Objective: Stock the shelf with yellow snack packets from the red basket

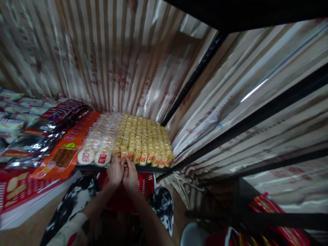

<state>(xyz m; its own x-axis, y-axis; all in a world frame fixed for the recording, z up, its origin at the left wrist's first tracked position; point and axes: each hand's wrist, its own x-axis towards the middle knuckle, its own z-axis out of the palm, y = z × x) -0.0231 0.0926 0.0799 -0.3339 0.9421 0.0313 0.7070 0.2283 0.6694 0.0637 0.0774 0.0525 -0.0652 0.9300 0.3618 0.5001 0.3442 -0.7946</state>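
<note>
My left hand point(115, 171) and my right hand point(130, 175) meet at the front edge of a low shelf. Their fingers are bent around the lower front of a small yellow snack packet point(124, 152) with an orange-red label; its lower part is hidden by the fingertips. This packet stands at the front of tight rows of like yellow packets point(143, 136), several rows deep. Just left of my hands, clear-wrapped round white crackers point(103, 157) with red labels stand in two rows running back.
Left of the crackers lie an orange snack bag point(65, 155), dark shiny bags point(38, 136) and white packets point(15, 107). A red basket point(147, 182) sits under the shelf edge point(146, 168). A black post point(194, 78) rises at the shelf's right, before striped sheeting point(115, 51). Red bags point(279, 218) lie lower right.
</note>
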